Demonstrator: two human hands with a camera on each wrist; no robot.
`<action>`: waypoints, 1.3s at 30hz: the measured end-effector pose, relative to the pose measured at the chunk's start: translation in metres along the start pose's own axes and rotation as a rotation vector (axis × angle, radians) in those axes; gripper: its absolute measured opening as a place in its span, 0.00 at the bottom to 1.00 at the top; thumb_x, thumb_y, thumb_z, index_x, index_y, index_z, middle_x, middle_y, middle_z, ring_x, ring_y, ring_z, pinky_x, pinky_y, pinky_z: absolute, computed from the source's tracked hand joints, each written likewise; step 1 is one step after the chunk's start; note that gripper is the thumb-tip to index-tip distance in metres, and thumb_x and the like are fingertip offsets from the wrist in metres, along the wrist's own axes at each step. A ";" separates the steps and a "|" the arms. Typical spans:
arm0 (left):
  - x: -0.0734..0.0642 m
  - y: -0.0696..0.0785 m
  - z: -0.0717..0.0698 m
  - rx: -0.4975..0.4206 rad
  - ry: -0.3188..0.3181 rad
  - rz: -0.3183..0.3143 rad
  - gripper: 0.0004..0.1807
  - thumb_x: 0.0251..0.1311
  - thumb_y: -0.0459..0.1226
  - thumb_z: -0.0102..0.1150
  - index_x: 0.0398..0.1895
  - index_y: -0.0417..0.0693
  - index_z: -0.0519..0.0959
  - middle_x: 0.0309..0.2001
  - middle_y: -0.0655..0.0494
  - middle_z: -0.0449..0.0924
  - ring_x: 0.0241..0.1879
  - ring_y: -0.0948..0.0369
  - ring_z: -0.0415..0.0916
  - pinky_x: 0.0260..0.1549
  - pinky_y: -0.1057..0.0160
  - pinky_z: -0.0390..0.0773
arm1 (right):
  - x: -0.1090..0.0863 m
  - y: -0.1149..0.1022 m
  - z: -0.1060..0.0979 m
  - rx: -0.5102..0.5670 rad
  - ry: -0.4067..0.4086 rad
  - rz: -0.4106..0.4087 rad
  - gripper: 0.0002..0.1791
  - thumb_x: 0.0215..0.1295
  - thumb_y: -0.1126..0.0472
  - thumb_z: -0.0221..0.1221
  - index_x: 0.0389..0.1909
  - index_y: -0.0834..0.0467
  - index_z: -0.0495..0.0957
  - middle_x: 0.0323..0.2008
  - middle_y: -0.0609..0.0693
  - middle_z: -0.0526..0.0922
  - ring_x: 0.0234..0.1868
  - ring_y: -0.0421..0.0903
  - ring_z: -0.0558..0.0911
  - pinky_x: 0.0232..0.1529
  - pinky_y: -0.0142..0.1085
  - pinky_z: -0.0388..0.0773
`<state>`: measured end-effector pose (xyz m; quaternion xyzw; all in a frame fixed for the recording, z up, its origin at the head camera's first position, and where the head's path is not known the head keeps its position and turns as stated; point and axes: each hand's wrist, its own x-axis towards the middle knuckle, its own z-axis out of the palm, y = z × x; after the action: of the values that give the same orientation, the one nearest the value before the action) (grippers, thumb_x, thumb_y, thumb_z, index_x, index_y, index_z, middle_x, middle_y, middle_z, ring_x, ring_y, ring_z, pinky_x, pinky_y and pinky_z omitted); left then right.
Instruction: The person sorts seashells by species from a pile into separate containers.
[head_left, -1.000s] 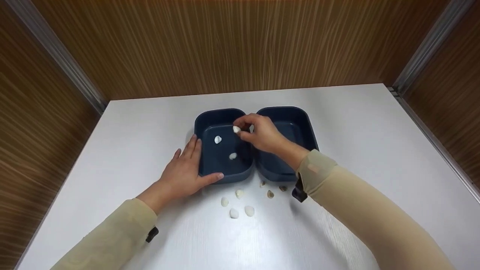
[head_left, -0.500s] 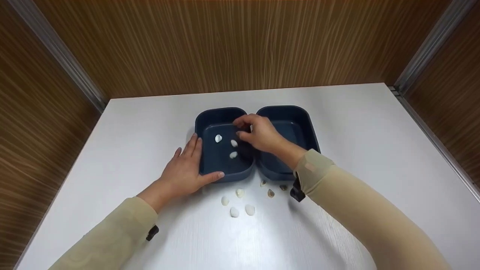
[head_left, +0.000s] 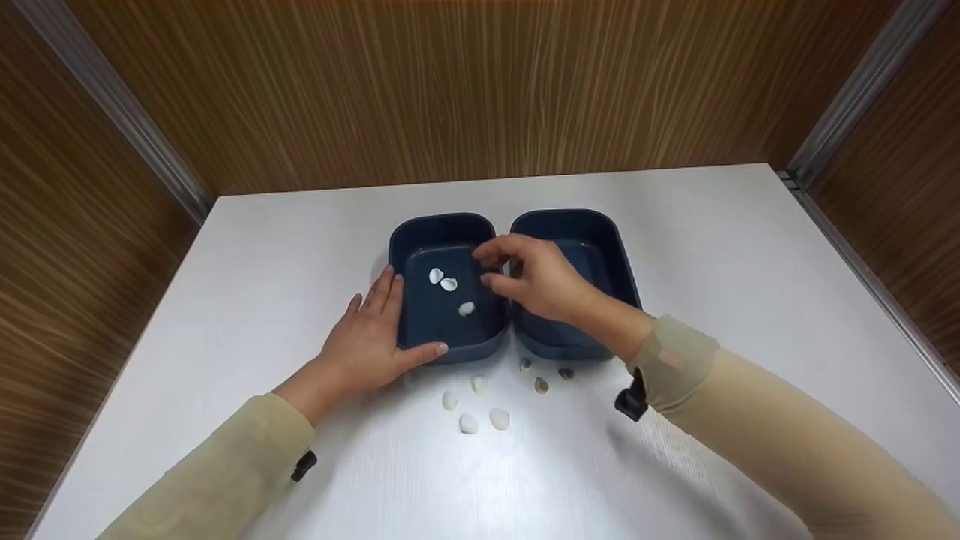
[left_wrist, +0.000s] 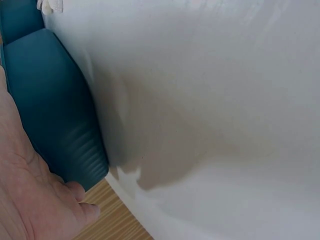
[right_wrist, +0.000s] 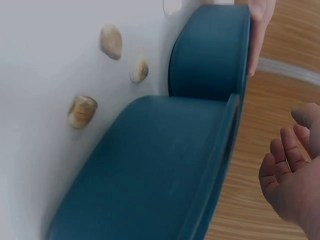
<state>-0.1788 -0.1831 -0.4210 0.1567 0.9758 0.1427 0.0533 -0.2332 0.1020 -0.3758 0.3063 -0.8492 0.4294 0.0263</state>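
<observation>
On the table (head_left: 705,255), the left tray (head_left: 429,328) holds three shells (head_left: 448,284).

One shell (head_left: 448,284) now beside another (head_left: 436,276)

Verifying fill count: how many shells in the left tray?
3: left shell, middle shell close together; right shell nearer the camera. The right hand may hide more.

Wood-grain walls (head_left: 480,90) with grey corner strips (head_left: 118,105) stand behind and beside a white table (head_left: 720,255)
</observation>
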 end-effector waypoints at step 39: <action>0.001 0.004 0.003 -0.011 0.020 0.020 0.72 0.59 0.81 0.48 0.85 0.33 0.39 0.86 0.39 0.31 0.85 0.48 0.36 0.80 0.39 0.43 | -0.132 0.005 0.035 0.180 -0.234 -0.123 0.15 0.66 0.68 0.72 0.52 0.63 0.85 0.45 0.56 0.89 0.39 0.46 0.90 0.41 0.40 0.87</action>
<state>-0.1780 -0.1777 -0.4230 0.1649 0.9739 0.1499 0.0430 -0.1217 0.1436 -0.4425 0.4068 -0.7842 0.4627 -0.0742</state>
